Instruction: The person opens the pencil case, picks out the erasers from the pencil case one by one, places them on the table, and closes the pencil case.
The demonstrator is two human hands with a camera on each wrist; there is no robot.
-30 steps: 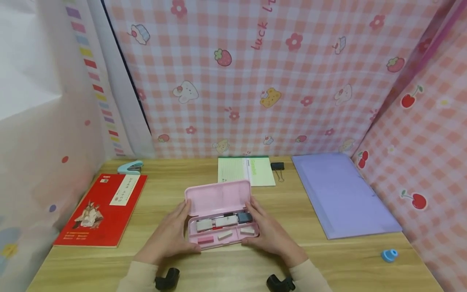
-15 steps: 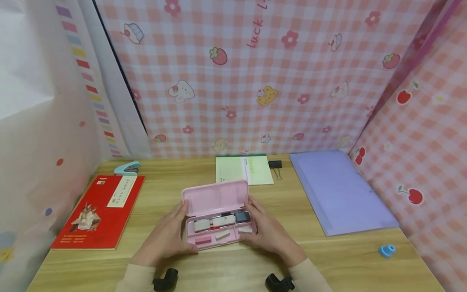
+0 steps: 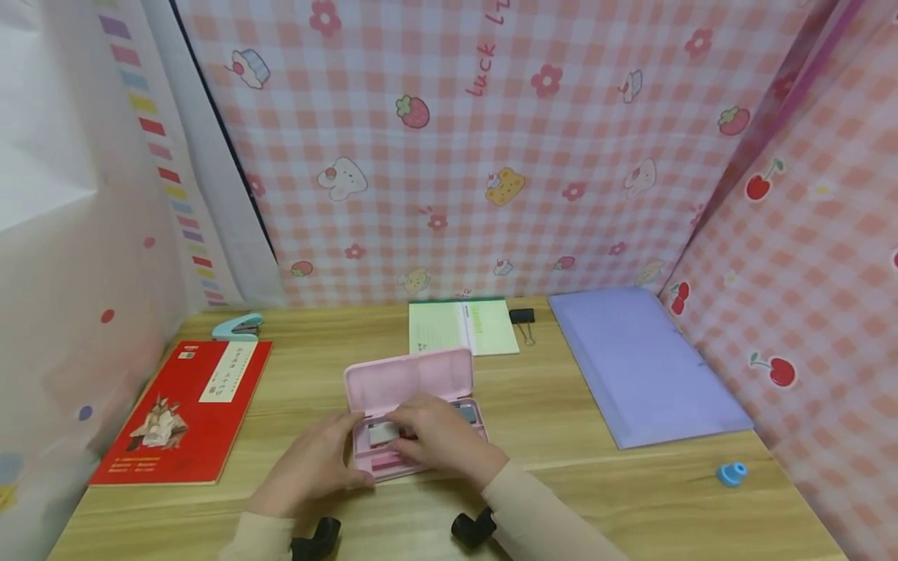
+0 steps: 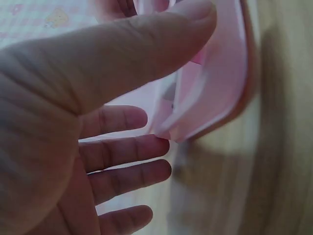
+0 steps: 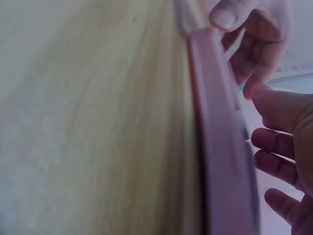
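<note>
The left hand (image 3: pixel 309 467) steadies the open pink plastic pencil case (image 3: pixel 410 405), fingers relaxed against its left end. The right hand (image 3: pixel 438 436) reaches inside; its grip is hidden. Picking an item out seems in hand, calling next for a clean pinch.

The right hand (image 3: pixel 438 440) has moved from the pencil case's (image 3: pixel 410 382) side into its tray, seemingly.

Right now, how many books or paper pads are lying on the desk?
2. The red book lies at the left side of the desk. The green notepad lies at the back, behind the pink pencil case. The purple folder is not counted.
</note>
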